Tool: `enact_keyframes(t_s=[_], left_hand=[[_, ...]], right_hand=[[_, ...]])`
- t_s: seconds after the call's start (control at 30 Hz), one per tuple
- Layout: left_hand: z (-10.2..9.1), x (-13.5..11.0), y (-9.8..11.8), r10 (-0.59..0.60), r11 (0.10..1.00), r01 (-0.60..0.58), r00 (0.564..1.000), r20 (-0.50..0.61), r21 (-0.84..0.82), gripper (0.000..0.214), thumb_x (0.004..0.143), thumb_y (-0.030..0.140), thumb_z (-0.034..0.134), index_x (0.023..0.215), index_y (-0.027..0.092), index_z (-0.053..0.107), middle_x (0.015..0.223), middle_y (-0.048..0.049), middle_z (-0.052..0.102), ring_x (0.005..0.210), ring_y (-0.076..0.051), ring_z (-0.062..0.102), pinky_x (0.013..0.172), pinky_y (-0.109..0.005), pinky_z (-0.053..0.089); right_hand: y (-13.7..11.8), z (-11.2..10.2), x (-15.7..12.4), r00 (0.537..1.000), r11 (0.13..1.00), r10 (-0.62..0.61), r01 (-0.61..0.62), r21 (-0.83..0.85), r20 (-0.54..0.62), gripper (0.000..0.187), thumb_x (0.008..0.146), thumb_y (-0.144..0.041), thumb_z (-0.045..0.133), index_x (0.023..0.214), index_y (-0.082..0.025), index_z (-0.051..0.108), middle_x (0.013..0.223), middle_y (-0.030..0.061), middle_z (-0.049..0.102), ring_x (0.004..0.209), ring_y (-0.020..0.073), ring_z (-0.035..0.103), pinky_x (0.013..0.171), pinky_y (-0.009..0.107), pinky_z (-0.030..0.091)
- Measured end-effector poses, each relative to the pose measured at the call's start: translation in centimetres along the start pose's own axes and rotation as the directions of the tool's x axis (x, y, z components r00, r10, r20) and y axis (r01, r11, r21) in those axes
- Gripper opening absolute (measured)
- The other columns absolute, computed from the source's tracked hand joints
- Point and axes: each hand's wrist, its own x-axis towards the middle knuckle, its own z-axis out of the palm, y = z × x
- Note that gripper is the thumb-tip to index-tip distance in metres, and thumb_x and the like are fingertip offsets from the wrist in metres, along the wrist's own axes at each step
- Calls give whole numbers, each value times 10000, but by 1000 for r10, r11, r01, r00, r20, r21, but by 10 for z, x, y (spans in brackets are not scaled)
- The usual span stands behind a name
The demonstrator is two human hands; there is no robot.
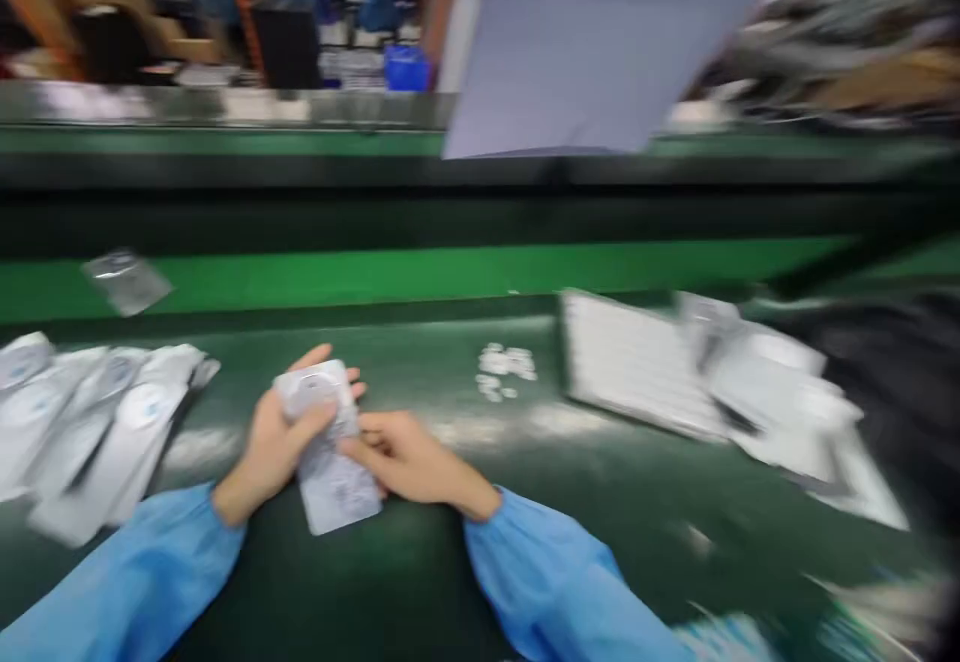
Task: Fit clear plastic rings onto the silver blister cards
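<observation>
Left fingers (311, 427) and right fingers (367, 455) gripping a whitish packet (328, 477), green bench (427, 372) between them and white pieces (495, 360), packet details blurred, bags (142, 407) left of them partly cut off

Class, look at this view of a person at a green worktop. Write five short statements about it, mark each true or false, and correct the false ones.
1. The left hand holds a pale packet. True.
2. The right hand is well apart from that packet. False: the right hand is on it too, at its right side.
3. Small white pieces lie between the right hand and a white slab. True.
4. Both sleeves are red. False: they are blue.
5. A small clear bag lies beside the white slab. False: it lies far left, beyond the row of packets.
</observation>
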Motion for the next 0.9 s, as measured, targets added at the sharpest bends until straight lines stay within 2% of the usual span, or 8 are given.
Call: enact_keyframes(t_s=[0.13,0.3,0.4,0.53,0.67,0.8,0.9], left_hand=[[1,-1,-6,15,989,-5,998,66,-148,760,787,334,847,1462,177,533,1327,-185,698,1235,-385,661,1062,-514,532],[5,-4,-12,-19,973,35,997,74,-228,474,837,317,807,1255,123,701,1304,-196,708,1227,-400,662,1047,-528,544],[4,-4,-13,-26,969,45,997,78,-244,394,846,299,798,1188,113,738,1294,-195,713,1220,-395,668,1040,-517,548],[6,-3,-8,-51,956,75,994,92,-285,383,846,246,776,1207,125,733,1312,-183,706,1238,-400,654,1030,-516,548],[8,-4,-2,-85,928,113,992,94,-356,458,840,207,750,1289,142,690,1339,-173,693,1250,-401,646,1042,-523,536],[8,-3,2,-143,914,159,987,69,-372,528,803,217,780,1313,136,671,1324,-179,701,1212,-393,672,1020,-496,563],[10,-5,11,-170,930,168,985,24,-328,600,744,266,835,1308,142,672,1321,-168,704,1205,-390,676,949,-446,613]], right_hand=[[6,-1,-4,1000,1000,20,-20,-19,20,429,996,-599,554,891,-184,576,611,-44,542,485,110,538,486,225,429],[7,5,-11,1000,992,22,-20,-125,10,400,1018,-567,536,880,-193,575,605,-34,544,497,124,551,483,232,427],[7,5,-9,999,993,37,-36,-110,5,418,1011,-579,544,857,-190,567,611,-31,543,500,124,552,487,235,437],[4,2,-9,997,997,74,-75,15,35,437,977,-604,594,894,-175,612,622,-15,596,493,127,555,486,241,450],[0,-3,-11,992,985,86,-99,139,95,456,941,-611,643,875,-160,665,643,16,652,512,134,562,496,246,433],[-1,-9,-9,992,978,71,-90,187,109,460,940,-610,641,872,-158,688,680,23,659,561,142,572,539,256,439],[-3,-5,-10,996,980,36,-52,191,87,459,929,-601,660,957,-143,687,721,15,659,584,125,553,556,238,427]])
